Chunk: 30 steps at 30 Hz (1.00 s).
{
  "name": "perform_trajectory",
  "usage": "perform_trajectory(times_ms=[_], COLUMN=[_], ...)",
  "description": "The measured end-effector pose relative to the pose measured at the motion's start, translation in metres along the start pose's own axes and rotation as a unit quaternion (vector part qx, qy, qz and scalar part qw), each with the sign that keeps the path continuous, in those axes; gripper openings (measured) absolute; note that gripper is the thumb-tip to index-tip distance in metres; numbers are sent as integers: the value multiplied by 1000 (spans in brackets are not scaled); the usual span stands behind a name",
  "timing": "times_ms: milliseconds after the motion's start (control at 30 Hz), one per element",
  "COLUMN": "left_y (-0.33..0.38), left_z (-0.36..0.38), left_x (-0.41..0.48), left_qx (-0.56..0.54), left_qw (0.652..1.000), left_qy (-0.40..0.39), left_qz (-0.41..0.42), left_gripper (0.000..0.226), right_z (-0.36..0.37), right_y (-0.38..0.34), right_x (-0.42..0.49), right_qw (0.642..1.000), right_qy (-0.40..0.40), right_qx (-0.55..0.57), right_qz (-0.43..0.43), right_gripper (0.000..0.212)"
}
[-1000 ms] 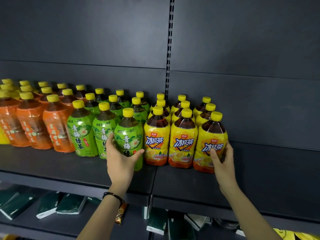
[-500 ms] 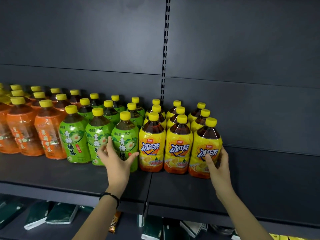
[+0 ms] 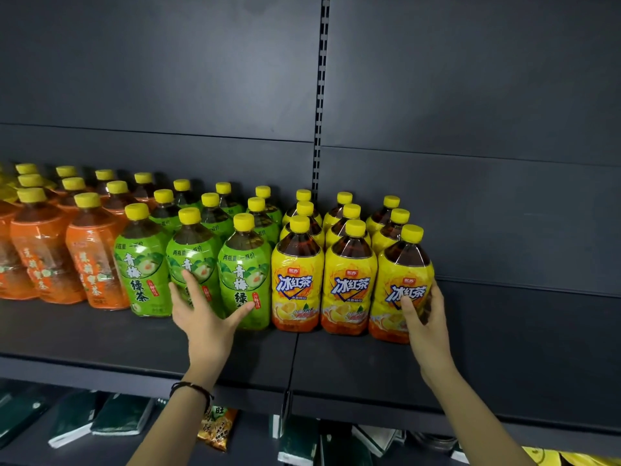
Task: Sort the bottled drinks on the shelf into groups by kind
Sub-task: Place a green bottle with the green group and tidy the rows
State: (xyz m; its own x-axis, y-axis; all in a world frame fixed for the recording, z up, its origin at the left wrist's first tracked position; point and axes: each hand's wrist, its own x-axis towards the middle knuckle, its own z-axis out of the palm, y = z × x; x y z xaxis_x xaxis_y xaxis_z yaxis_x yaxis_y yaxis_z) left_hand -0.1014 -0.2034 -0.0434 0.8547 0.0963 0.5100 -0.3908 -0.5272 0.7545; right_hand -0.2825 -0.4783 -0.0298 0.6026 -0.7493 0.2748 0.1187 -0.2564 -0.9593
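Observation:
Bottled drinks stand in rows by label colour on the dark shelf: orange bottles at the left, green tea bottles in the middle, yellow iced tea bottles at the right. My left hand is spread flat, its forefinger on the middle front green bottle and its thumb on the right front green bottle. My right hand holds the rightmost front yellow bottle, thumb on the label and fingers round its right side.
Bare shelf runs to the right of the yellow bottles. A slotted upright splits the dark back panel. On the lower shelf lie dark green packets and a snack packet.
My left hand has loosened from the right front green bottle and spread across two green bottles. My right hand stays on the rightmost yellow bottle. The view has shifted slightly.

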Motion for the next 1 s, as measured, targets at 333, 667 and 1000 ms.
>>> perform_trajectory(times_ms=[333, 667, 1000], left_y=[11, 3, -21], left_z=[2, -15, -41], left_x=[-4, 1, 32], left_qx=[13, -8, -10], left_qw=[999, 999, 996], left_qy=[-2, 8, 52], left_qz=[-52, -39, -76], left_gripper=[124, 108, 119], right_z=[3, 6, 86], right_y=[-3, 5, -27], right_x=[-4, -6, -78], right_qw=[1000, 998, 991], right_qy=[-5, 52, 85], right_qx=[29, 18, -81], right_qz=[10, 14, -71], right_gripper=[68, 63, 53])
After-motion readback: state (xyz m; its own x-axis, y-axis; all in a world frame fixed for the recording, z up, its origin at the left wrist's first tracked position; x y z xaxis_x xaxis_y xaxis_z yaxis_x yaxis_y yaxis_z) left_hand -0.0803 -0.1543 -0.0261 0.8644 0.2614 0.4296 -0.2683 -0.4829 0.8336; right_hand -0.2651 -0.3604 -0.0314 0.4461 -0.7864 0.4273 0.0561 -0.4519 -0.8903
